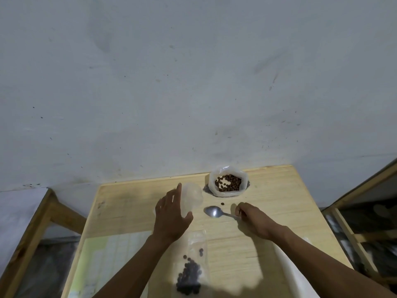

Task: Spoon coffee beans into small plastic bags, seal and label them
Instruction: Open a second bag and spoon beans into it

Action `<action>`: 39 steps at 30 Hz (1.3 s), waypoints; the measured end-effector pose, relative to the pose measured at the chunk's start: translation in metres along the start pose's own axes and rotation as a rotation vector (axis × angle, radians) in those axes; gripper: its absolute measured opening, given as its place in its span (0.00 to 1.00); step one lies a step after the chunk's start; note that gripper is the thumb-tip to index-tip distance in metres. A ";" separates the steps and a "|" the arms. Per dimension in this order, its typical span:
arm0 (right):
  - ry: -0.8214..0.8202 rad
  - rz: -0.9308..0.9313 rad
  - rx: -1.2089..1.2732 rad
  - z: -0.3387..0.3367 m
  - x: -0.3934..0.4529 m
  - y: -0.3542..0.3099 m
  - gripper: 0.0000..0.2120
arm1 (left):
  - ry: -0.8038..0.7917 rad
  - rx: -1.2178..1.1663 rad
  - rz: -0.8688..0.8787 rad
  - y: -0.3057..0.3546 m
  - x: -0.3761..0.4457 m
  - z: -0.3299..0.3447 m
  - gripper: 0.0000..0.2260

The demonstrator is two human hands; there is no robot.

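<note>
Setting: pale wooden table against grey wall.
Spoon: silver metal spoon, handle pinched in my right hand, bowl pointing left.
Beans: white plastic tub of brown coffee beans, just beyond the spoon's bowl.
Left hand: fingers spread, touching a clear empty plastic bag left of the spoon.

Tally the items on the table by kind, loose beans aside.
Open bag of beans: 1
Empty bag, at the left hand: 1
Filled small bag: 1
Spoon, in the right hand: 1
Paper sheet: 1
Total: 5

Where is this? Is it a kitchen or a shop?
Hard to say; probably a plain home or workshop corner. A pale wooden table stands against a bare, scuffed grey-white wall, with rough wooden frames beside it. No stove, sink or shop shelves show.
</note>
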State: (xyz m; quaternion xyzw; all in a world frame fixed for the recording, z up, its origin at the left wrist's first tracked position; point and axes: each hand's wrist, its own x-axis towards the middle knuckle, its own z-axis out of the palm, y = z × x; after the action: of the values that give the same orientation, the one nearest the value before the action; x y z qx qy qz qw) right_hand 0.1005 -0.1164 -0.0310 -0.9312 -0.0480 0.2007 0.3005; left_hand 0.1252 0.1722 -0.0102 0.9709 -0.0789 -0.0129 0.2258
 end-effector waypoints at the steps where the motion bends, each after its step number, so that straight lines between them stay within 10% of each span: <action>1: 0.019 -0.020 0.080 -0.003 -0.001 -0.001 0.10 | 0.004 -0.006 -0.008 -0.001 0.001 -0.001 0.41; 13: 0.590 0.035 1.138 -0.077 0.009 -0.046 0.02 | 0.053 -0.065 -0.050 -0.003 0.013 -0.007 0.40; 28: 0.831 0.152 0.659 -0.042 0.037 -0.013 0.12 | -0.086 0.170 0.151 0.028 0.037 0.014 0.38; 39: 0.709 0.402 0.926 -0.014 0.035 -0.009 0.18 | -0.085 0.220 0.168 0.036 0.046 0.028 0.37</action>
State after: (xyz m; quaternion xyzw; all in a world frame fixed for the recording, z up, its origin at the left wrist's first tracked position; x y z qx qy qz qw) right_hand 0.1382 -0.1093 -0.0274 -0.7048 0.3232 -0.0684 0.6278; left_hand 0.1640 0.1205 -0.0188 0.9783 -0.1705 -0.0265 0.1147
